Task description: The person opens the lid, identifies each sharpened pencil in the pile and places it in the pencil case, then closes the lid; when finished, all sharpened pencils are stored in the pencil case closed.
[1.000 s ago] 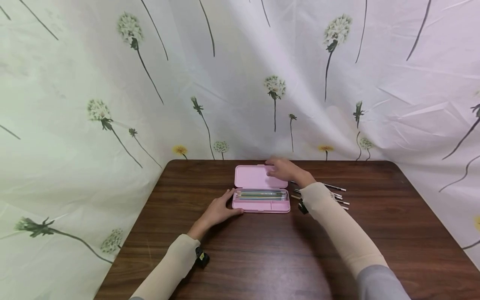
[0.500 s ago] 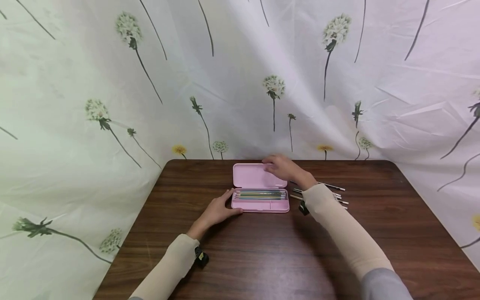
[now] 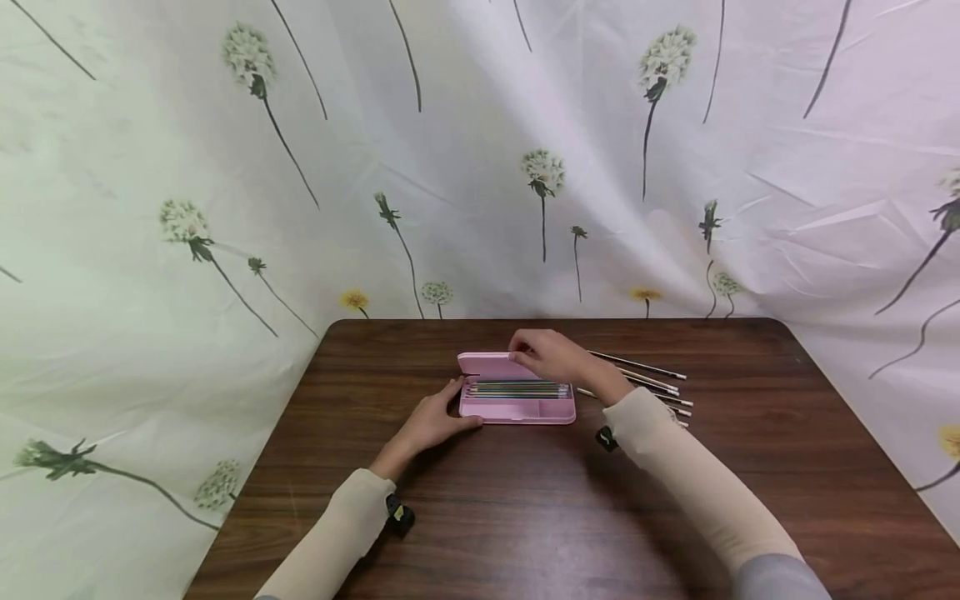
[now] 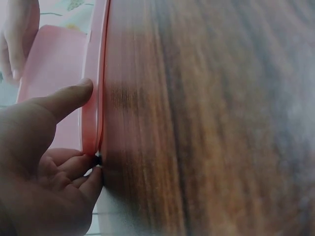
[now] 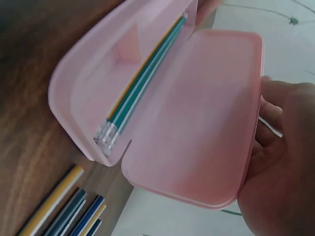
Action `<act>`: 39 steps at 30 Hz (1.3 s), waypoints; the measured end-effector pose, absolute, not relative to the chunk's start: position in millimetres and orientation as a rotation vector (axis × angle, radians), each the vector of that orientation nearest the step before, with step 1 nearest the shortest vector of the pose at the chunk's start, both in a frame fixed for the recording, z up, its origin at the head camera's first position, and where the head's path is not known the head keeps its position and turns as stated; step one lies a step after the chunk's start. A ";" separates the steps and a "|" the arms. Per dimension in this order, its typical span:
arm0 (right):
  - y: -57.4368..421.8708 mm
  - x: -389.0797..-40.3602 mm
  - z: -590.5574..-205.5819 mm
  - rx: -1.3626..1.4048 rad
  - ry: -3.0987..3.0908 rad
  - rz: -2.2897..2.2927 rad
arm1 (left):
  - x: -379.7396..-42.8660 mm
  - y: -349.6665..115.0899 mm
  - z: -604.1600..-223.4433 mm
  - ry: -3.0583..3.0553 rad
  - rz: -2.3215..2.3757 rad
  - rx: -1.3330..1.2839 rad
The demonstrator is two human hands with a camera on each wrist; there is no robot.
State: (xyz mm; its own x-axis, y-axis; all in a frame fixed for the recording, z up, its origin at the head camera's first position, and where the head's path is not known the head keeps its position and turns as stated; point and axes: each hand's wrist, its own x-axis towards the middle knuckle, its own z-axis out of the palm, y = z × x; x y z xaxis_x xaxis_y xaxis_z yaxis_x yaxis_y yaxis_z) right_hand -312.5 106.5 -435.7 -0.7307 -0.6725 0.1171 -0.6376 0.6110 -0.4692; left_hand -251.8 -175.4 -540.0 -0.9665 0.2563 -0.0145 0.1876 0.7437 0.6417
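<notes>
A pink pencil case (image 3: 495,410) lies on the wooden table, its hinged lid (image 3: 487,363) raised at a slant along the back. Several pencils (image 3: 517,389), green and yellow among them, fill the long rear compartment; the right wrist view shows their ferrule ends (image 5: 106,135). My left hand (image 3: 433,418) grips the case's left end, thumb on the front wall and fingers round the corner, as the left wrist view shows. My right hand (image 3: 553,357) holds the lid by its far edge, with fingers behind it in the right wrist view.
Several loose pencils (image 3: 648,382) lie to the right of the case, partly under the right forearm. Behind the brown table (image 3: 480,517) hangs a white curtain (image 3: 465,167) printed with dandelions.
The lid lay back flat; it now stands tilted up toward the case body. My right hand has come nearer with it, while the left hand keeps its place on the case.
</notes>
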 end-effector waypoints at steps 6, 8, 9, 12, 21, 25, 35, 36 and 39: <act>105.4 -295.5 -442.8 -1.233 2.697 -0.659 | -263.6 -181.3 -555.6 2.822 1.029 0.329; 105.6 -289.6 -447.3 -1.264 2.687 -0.664 | -269.1 -184.5 -564.1 2.820 1.030 0.327; 105.9 -286.7 -449.9 -1.287 2.687 -0.667 | -272.8 -186.9 -572.2 2.826 1.027 0.326; 107.4 -278.2 -457.8 -1.336 2.686 -0.683 | -271.1 -187.3 -572.4 2.840 1.039 0.332; 111.6 -257.2 -481.8 -1.539 2.728 -0.617 | -239.0 -171.0 -516.9 2.803 1.079 0.302; 111.5 -249.2 -489.8 -1.596 2.724 -0.578 | -234.2 -165.7 -506.4 2.804 1.032 0.257; 111.5 -234.9 -502.0 -1.567 2.724 -0.436 | -232.5 -162.0 -505.1 2.803 1.005 0.245; 111.5 -234.2 -502.6 -1.558 2.728 -0.427 | -232.5 -162.0 -505.2 2.804 1.003 0.247; 111.5 -233.4 -504.1 -1.547 2.734 -0.431 | -231.7 -161.4 -505.2 2.806 1.000 0.257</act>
State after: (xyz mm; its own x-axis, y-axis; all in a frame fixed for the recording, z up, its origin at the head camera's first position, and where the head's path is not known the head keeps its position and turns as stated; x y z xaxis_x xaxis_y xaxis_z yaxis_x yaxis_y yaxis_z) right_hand -233.4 111.5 -504.1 -0.5234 -0.8374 0.1576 -0.8453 0.4870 -0.2200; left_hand -231.7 -161.4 -505.2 -0.9738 0.2109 -0.0853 0.1094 0.7630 0.6371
